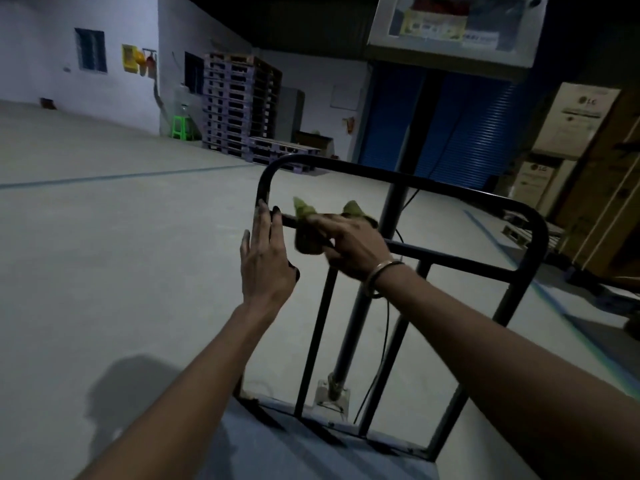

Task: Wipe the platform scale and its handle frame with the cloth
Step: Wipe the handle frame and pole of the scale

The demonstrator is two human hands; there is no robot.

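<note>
I look down past both forearms at a black tubular handle frame rising from the grey platform scale at the bottom of the view; my right hand is curled around a green cloth, pressing it onto the frame's middle crossbar near its left end; a metal bangle sits on that wrist; my left hand is spread flat with straight fingers, its fingertips touching the frame's left upright beside the cloth, holding nothing; behind the frame a dark pole carries the scale's display box at the top; farther off, stacked pallets, a green stool, blue roller shutters and cardboard cartons stand on the concrete floor.
</note>
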